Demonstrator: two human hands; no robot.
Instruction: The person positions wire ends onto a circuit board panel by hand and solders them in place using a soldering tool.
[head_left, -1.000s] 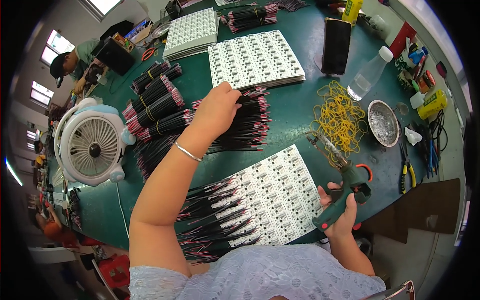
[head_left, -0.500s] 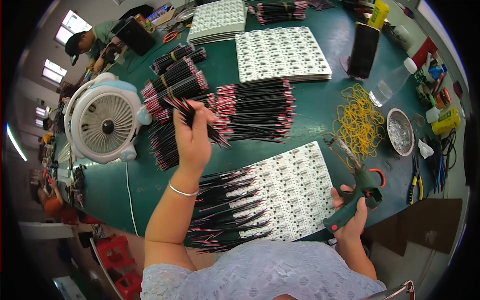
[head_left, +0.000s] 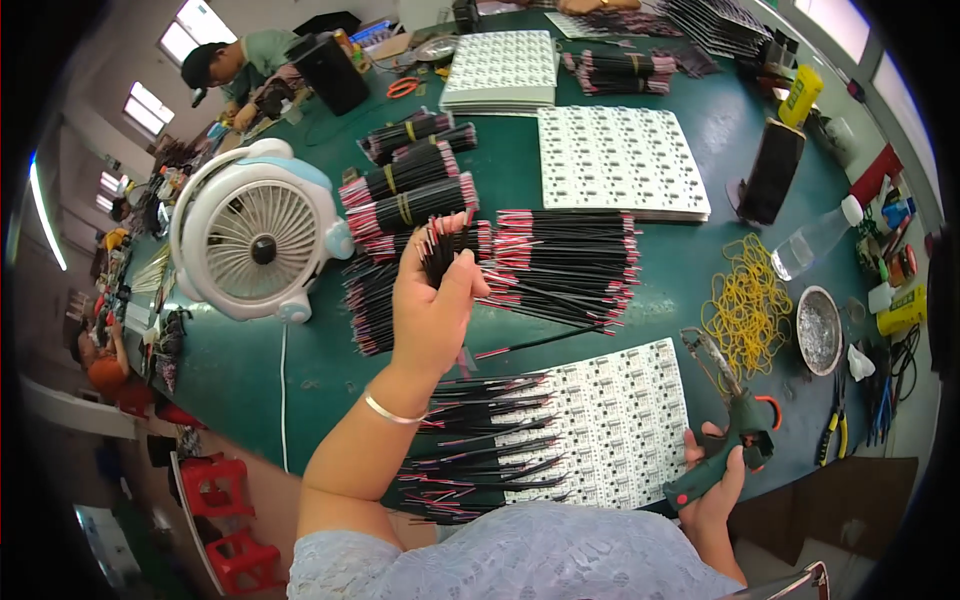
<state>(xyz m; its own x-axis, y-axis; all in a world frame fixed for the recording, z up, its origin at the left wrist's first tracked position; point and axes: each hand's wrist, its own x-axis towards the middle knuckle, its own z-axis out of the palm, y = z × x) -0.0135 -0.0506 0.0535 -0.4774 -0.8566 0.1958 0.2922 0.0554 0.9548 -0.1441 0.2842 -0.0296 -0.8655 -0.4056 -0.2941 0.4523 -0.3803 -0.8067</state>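
While the left hand [head_left: 432,300] clutches a bundle of black wires [head_left: 440,245] at frame centre above the green table [head_left: 300,370], the right hand [head_left: 718,480] grips a green soldering gun [head_left: 725,440] at lower right beside the white circuit panel [head_left: 610,420].

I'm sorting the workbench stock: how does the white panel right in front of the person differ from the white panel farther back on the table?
The near panel has black and red wires soldered along its left side; the far panel carries no wires. The near panel looks like a single sheet, while the far panel tops a stack. The near panel lies tilted, beside the right hand; the far panel sits untouched. Both are white grids of small boards on the green table.
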